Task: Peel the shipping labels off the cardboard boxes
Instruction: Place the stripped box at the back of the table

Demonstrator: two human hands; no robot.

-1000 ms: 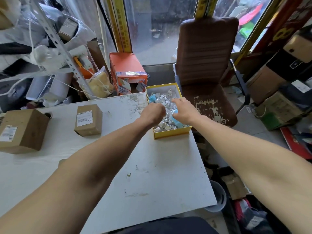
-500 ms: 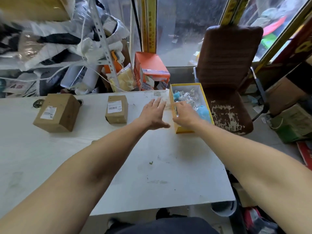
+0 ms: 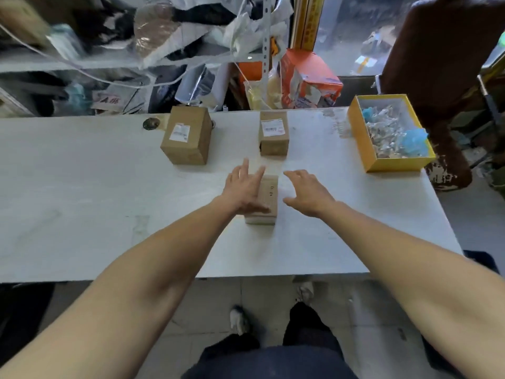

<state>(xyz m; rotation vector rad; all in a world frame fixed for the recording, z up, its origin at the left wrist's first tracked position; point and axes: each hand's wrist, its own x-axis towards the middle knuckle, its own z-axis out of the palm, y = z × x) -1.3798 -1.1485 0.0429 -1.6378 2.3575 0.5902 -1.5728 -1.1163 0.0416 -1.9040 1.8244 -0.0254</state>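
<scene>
Both hands reach over the white surface point(image 3: 82, 203) with fingers spread and holding nothing. The left hand point(image 3: 244, 188) lies flat over the left part of a small cardboard box point(image 3: 266, 198); the right hand point(image 3: 307, 192) hovers just beside its right edge (whether it touches cannot be told). That nearest box lies with its long axis running away from the person, no label showing on the visible top. Farther back stands a second small box point(image 3: 274, 132), its white shipping label point(image 3: 272, 128) facing up. To its left sits a larger box point(image 3: 187, 135), turned slightly, label point(image 3: 179, 132) on top. At far right is a yellow tray point(image 3: 358, 138) of crumpled scraps.
</scene>
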